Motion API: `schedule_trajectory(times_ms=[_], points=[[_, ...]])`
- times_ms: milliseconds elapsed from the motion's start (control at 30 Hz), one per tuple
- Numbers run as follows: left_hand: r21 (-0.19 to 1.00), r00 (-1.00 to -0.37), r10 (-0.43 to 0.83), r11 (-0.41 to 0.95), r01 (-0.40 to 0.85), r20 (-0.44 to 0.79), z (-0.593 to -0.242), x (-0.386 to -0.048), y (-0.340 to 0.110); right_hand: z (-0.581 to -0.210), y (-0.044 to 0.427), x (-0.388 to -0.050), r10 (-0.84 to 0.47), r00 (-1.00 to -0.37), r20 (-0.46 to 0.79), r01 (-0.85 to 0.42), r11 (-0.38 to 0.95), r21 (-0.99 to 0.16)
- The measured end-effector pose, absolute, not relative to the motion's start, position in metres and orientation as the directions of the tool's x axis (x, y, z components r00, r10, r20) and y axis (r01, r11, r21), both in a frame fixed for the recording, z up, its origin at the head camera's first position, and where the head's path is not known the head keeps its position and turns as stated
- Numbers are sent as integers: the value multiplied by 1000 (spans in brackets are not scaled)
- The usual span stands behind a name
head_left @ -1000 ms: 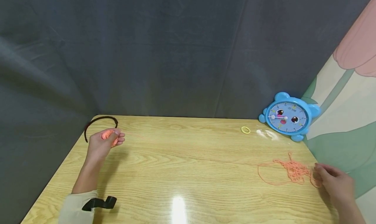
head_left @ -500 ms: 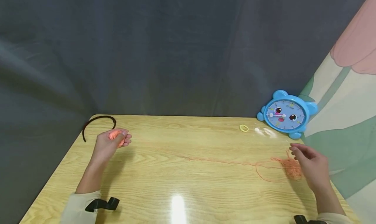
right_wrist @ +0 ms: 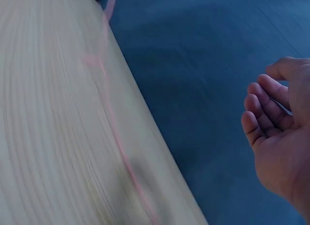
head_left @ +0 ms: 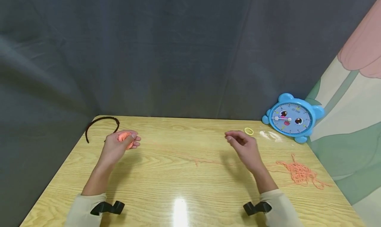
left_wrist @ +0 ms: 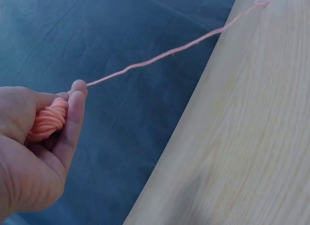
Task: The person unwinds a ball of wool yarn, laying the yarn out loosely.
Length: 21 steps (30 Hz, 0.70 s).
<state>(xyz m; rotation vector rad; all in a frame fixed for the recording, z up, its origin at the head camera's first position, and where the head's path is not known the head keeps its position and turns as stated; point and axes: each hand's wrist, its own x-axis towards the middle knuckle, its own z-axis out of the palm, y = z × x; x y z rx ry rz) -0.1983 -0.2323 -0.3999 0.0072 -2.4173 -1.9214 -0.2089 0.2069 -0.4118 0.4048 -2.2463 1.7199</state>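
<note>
My left hand [head_left: 117, 146] holds a small wound ball of orange yarn [head_left: 124, 137] between thumb and fingers, above the left part of the table. From its fingertips a strand of yarn [left_wrist: 160, 56] runs out across the table. Loosely bent and holding nothing, the fingers of my right hand [head_left: 245, 150] hover above the table right of the middle; the right wrist view shows this hand [right_wrist: 281, 123] apart from the strand [right_wrist: 116, 133]. At the right lies a loose tangle of the same yarn [head_left: 299, 172], joined to the strand.
A dark headband [head_left: 101, 118] lies at the back left, behind my left hand. A yellow ring [head_left: 248, 131] rests near the back edge, just beyond my right hand. In the back right corner leans a blue animal-shaped clock [head_left: 291, 117]. A dark curtain [head_left: 178, 55] hangs behind the table [head_left: 166, 184].
My right hand has swept left from beside the tangle to right of the middle. My left hand, with the yarn ball, has shifted slightly right.
</note>
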Motion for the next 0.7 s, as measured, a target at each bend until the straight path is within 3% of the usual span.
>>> schedule_trajectory(times_ms=[367, 700], points=[[974, -1000, 17, 225, 9, 5, -405, -198, -216, -426, 84, -223, -262, -915, 306, -355, 165, -920], [976, -998, 51, 212, 47, 37, -406, -197, -203, -436, 24, -227, -327, -897, 296, -365, 171, -915]])
